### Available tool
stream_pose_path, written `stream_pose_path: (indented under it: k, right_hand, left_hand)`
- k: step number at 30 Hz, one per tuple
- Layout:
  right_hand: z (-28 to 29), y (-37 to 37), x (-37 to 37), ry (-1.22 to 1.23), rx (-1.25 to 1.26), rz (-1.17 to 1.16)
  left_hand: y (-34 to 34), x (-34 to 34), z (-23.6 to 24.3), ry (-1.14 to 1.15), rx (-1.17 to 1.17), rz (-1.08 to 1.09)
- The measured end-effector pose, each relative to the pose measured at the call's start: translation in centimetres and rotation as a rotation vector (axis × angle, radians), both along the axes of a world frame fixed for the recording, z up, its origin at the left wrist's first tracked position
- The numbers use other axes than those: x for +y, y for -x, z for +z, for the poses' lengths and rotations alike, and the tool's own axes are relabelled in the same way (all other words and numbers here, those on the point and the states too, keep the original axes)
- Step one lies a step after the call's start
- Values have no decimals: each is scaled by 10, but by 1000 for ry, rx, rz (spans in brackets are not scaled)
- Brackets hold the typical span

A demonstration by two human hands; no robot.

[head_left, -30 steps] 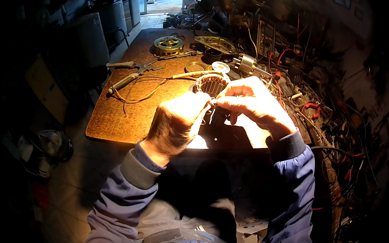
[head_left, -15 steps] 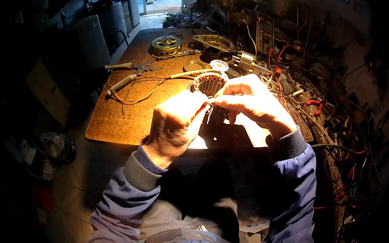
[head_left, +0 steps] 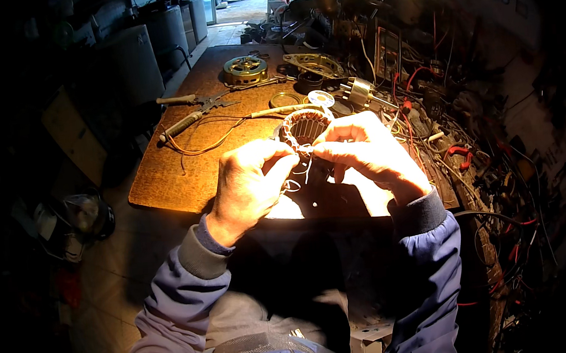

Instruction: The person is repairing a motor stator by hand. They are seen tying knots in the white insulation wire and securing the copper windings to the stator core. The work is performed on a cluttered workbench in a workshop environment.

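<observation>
A motor stator (head_left: 306, 126), a ring with copper windings and a slotted inner wall, stands on the bench in front of me. Thin white cord (head_left: 292, 187) hangs in loose loops from its near edge. My left hand (head_left: 245, 182) is closed in a pinch at the stator's near left edge, apparently on the cord. Opposite it, my right hand (head_left: 375, 155) pinches at the near right edge, with a bit of white at its fingertips. The fingers partly hide the nearest windings.
Pliers (head_left: 184, 123) and a sleeved cable (head_left: 272, 110) lie left of the stator on the wooden bench (head_left: 165, 178). Behind stand a brass-coloured motor cover (head_left: 245, 70), a flat end bracket (head_left: 314, 65), a spool (head_left: 321, 98) and a rotor (head_left: 360, 92). Tangled wires crowd the right.
My left hand has drawn slightly left, away from the right fingertips, uncovering more of the winding and the hanging white cord. My right hand has stayed nearly in place.
</observation>
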State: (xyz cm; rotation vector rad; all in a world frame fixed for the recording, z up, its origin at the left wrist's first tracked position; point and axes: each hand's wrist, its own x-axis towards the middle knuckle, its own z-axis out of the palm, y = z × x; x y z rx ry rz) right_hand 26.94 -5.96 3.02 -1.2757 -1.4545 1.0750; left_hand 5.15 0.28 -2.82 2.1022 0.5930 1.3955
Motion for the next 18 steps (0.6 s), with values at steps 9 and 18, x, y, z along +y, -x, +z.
stream_pose_path:
  k: [9,18]
  right_hand:
    - [2,-4,-2,2,-27,8]
    - [-3,-6,2,10,-29,27]
  left_hand:
    - [5,-11,3,200,9,-17]
    - [6,-11,8,-57,107,122]
